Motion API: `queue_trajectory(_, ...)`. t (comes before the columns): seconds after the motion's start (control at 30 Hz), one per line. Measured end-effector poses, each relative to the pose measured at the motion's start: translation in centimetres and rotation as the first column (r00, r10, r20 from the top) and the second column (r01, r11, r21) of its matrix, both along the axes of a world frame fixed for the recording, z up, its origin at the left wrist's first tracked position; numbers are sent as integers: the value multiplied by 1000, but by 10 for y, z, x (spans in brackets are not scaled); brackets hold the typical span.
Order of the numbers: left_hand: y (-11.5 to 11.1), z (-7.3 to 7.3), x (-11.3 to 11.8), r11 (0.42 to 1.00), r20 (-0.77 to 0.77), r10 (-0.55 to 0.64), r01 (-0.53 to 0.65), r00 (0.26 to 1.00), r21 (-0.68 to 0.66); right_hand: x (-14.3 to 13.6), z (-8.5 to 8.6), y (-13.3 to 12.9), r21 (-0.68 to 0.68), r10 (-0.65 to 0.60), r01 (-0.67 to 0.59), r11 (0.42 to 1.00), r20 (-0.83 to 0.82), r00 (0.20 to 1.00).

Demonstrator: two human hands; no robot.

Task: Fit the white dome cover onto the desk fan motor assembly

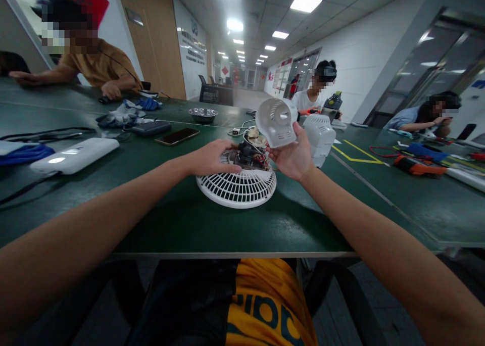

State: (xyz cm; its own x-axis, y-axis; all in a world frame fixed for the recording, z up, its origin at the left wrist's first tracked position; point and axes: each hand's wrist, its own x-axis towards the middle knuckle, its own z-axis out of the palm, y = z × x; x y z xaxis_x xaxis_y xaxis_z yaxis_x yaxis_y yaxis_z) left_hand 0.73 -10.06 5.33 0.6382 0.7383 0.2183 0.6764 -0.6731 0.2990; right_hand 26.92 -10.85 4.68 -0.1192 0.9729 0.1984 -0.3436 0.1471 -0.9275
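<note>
Left hand (215, 158) has its thumb and fingers parted at the left of an exposed motor (247, 155) on the white fan grille (238, 190), its grip unclear, while the right hand (294, 156) pinches a hollow white cover (276, 121) above the grille's right side. Thin wires (261, 160) beside the motor might snag and tear if the cover's rim catches them, and a slack left hold could let the grille slide.

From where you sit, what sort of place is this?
Probably an electrical workroom: there's a broad green worktable, a white fan grille with exposed wiring, and an orange-and-black device.
</note>
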Motion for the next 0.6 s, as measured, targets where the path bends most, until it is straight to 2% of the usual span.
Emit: queue_trajectory(0.6,4,-4,0,1000,22,-11,11,1000,12,3,-1,3,78,-55,44,996,135,989)
